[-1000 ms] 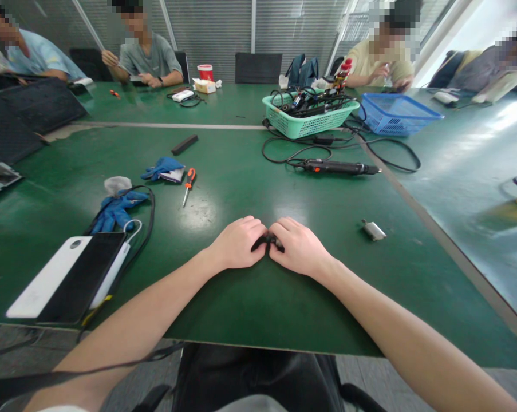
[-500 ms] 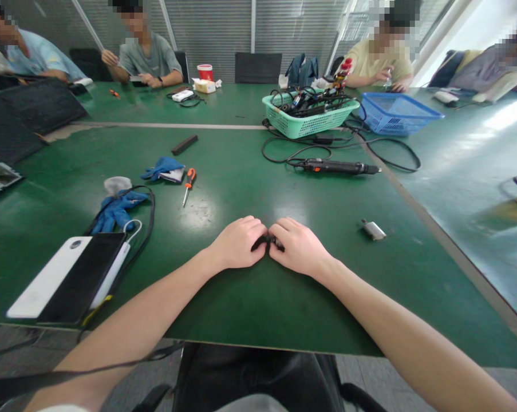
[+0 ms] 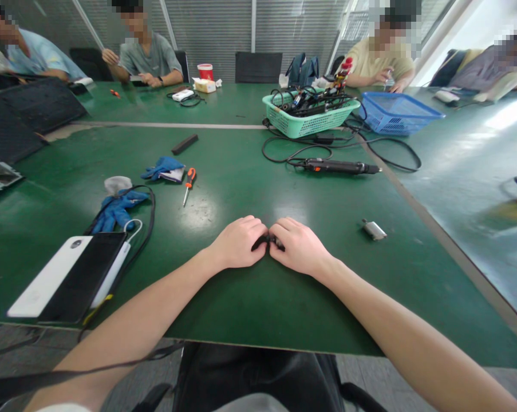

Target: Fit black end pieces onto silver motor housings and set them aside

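Note:
My left hand and my right hand meet fingertip to fingertip over the green table. Both are closed around a small dark part, mostly hidden by the fingers, so its kind cannot be made out. A bit of paler metal seems to show by the right thumb. Off to the right lies a small silver metal piece, apart from my hands. A screwdriver with an orange and black handle rests to the upper left of my left hand.
A black electric screwdriver lies ahead with its looped cable. Behind it stand a green basket of tools and a blue basket. Blue gloves, a phone and a dark bar are leftward. Several people sit around the table.
My hands stay in place around the small part. Across the table, the hands of the person in yellow have shifted slightly.

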Demonstrator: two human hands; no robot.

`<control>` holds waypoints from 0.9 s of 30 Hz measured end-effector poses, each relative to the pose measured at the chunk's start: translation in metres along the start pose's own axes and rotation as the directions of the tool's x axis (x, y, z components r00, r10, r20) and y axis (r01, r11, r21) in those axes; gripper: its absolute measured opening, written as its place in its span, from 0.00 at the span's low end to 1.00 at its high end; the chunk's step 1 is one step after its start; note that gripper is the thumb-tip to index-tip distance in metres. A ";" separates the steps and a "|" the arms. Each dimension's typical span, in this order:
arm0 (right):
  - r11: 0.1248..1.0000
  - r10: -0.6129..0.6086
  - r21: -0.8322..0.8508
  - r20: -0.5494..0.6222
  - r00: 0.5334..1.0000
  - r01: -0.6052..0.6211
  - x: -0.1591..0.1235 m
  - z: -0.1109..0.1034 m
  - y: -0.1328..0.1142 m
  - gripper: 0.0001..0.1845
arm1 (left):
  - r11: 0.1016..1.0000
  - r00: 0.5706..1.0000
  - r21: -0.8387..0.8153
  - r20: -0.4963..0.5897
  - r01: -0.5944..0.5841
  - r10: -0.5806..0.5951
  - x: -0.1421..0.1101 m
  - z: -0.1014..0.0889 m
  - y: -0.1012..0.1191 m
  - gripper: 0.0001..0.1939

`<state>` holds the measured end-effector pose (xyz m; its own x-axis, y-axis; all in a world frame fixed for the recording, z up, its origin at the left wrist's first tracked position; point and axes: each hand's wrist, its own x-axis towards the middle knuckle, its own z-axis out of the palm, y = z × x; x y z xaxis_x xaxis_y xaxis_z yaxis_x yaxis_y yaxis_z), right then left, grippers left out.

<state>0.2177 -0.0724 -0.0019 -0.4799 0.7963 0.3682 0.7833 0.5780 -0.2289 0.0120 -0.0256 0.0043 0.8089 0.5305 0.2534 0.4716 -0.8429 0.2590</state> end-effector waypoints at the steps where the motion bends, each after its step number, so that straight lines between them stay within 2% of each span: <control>1: 1.000 0.000 0.003 0.000 1.000 0.000 0.000 0.000 0.000 0.03 | 1.000 1.000 0.000 0.001 0.001 -0.001 0.000 0.000 0.000 0.05; 27: 0.998 -0.019 0.063 -0.006 1.000 0.020 0.000 -0.001 -0.001 0.04 | 1.000 1.000 0.024 -0.007 0.008 -0.008 0.000 0.002 0.000 0.04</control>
<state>0.2173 -0.0729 -0.0009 -0.4929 0.7839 0.3776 0.7473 0.6037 -0.2777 0.0124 -0.0256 0.0022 0.8027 0.5375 0.2581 0.4863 -0.8407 0.2383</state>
